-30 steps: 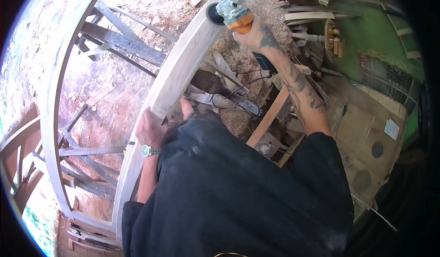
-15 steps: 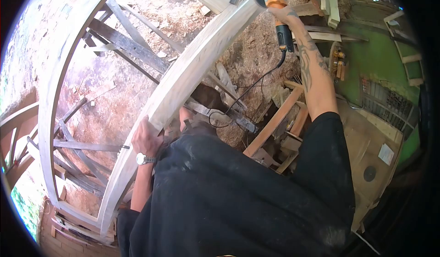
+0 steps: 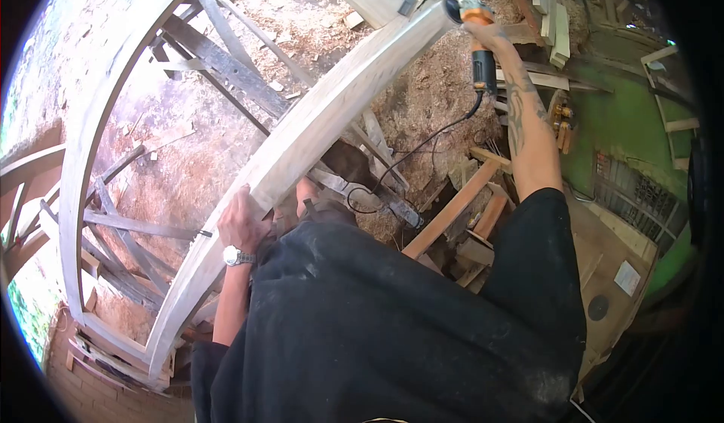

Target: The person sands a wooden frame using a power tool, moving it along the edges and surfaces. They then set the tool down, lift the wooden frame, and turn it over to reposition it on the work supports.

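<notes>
My right hand (image 3: 489,36) is wrapped round an orange and black angle grinder (image 3: 483,70) at the upper right. The grinder's dark disc touches or sits right against the far end of a long curved wooden beam (image 3: 332,102). A black cord hangs from the tool's rear. Lower on the same beam, my left hand (image 3: 243,223), with a watch at the wrist, grips the near edge; its fingers curl over the top face. The beam is part of a larger curved wooden frame (image 3: 81,174).
Wooden trestle pieces (image 3: 226,72) stand under the frame. Shavings (image 3: 422,98) cover the ground. Lumber (image 3: 452,212) lies to my right, near a brown panel (image 3: 603,272). More boards (image 3: 550,15) are stacked at the upper right. The cord (image 3: 422,138) loops down beside me.
The view has shifted slightly, so the far beam end and grinder appear further right and a little lower. The grinder remains at the beam's end, and my left hand keeps its place on the beam.
</notes>
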Available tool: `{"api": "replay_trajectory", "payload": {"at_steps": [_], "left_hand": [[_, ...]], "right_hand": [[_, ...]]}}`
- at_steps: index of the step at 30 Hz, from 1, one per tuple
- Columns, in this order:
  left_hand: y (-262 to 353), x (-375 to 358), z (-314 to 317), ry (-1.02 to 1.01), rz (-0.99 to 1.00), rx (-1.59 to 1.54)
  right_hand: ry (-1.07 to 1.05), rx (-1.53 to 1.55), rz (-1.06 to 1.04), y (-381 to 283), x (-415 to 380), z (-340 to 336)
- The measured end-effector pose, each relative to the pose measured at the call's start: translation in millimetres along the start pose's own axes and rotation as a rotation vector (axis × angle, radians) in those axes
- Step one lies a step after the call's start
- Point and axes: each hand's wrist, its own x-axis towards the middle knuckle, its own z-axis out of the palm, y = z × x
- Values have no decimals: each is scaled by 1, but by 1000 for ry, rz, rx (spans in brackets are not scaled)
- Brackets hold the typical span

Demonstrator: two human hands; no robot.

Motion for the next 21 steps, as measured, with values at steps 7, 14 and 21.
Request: {"api": "replay_trajectory", "payload": {"at_steps": [7,14,21], "left_hand": [[3,-2,-2,-2,23,2],[4,-3,-3,30,27,-29],[2,1,2,30,14,-2]], "right_hand": [[-65,33,-8,-13,-65,-2],[-176,143,-87,-31,-172,13],[-97,26,-162,-45,-190,16]]}}
